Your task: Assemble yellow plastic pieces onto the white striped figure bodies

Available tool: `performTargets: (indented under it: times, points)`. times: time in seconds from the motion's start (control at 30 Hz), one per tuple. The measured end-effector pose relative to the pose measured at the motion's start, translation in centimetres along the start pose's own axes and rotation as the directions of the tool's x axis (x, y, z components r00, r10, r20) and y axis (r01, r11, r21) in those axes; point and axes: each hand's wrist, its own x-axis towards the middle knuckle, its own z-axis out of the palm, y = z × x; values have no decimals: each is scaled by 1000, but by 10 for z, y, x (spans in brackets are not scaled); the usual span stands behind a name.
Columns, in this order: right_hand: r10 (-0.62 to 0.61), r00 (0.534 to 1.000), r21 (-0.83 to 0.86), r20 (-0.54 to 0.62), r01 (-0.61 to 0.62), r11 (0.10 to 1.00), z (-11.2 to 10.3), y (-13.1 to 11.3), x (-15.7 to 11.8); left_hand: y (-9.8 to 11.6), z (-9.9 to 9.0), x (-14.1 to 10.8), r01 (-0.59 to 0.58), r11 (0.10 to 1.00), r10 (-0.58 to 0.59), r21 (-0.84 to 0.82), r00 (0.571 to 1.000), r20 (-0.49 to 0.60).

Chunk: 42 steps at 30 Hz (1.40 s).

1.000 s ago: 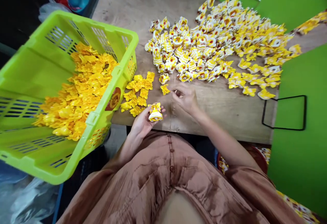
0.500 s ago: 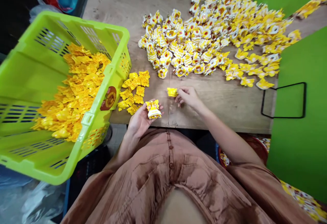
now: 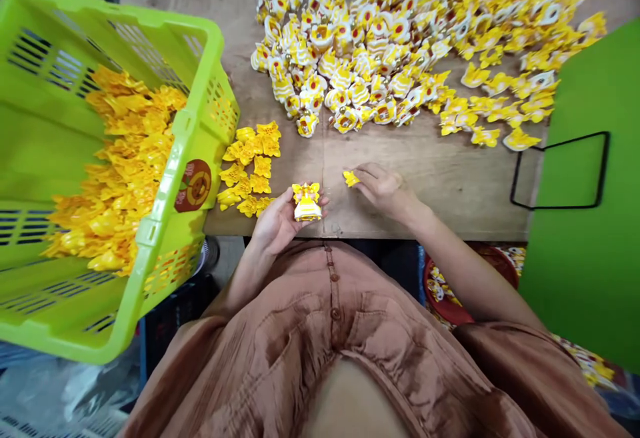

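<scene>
Ornament (image 3: 307, 205) in yellow and white was held in the loosely curled left hand (image 3: 277, 222), right of the basket (image 3: 181, 128); farther right of that basket, the right hand (image 3: 383, 189), almost closed, pinched a small yellow piece (image 3: 351, 178).

We see a lime-green crate (image 3: 167, 171) holding yellow pieces (image 3: 127, 158), its side bearing a round red-brown label (image 3: 194, 186) ringed in yellow. Right of the crate, on the greyish-brown tabletop (image 3: 370, 228), we find yellow flower shapes (image 3: 253, 168) and a heap (image 3: 345, 58) mixing white, yellow stripes and red spots. The left grip's (image 3: 275, 223) figure (image 3: 307, 203) is yellow and white; the right grip's (image 3: 387, 191) star (image 3: 351, 179), plain yellow.
</scene>
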Motion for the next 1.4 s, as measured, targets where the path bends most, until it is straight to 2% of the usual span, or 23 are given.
performTargets:
  times: [0.07,0.13,0.2,0.27,0.33,0.4,0.57,0.73,0.8,0.87,0.97,1.1,1.23,1.4]
  points:
    - [6,994,7,-108,-5,1000,3,-2,-4,-3,0,3,-16,1000,15,22,1000,18]
    - [12,966,47,-260,1,999,0,-13,-8,-7,2,5,-33,998,32,48,999,24]
    - [-1,904,98,-428,47,994,-8,-33,-11,-13,6,8,-53,996,52,72,998,20]
    - [-31,852,132,-523,117,984,-16,-56,-14,-18,11,10,-83,993,83,89,997,11]
    - [-92,838,134,-538,192,972,-21,-74,-16,-23,17,11,-109,989,109,103,994,5]
    - [-164,843,98,-512,247,964,-22,-83,-17,-26,22,11,-118,986,118,116,993,11]
    - [-276,852,5,-445,311,951,-24,-83,-13,-30,25,9,-159,976,151,146,987,63]
    - [-366,828,-72,-424,372,925,-34,-86,-5,-31,24,7,-208,948,180,241,974,135]
    - [-372,821,-42,-433,394,918,-36,-87,-3,-32,23,6,-229,929,190,291,970,154]
    - [-312,827,60,-468,382,922,-36,-88,-3,-32,20,6,-249,917,201,313,963,178]
    - [-92,863,256,-496,246,935,-36,-88,-5,-30,17,3,-276,904,208,327,951,230]
    - [159,902,451,-401,43,892,-40,-87,-6,-26,16,-4,-248,911,161,329,949,270]
    - [273,913,596,-302,-43,802,-42,-88,-8,-24,19,-8,-190,921,113,339,965,235]
    - [301,910,654,-285,-45,755,-39,-88,-9,-25,19,-7,-220,907,147,358,964,222]
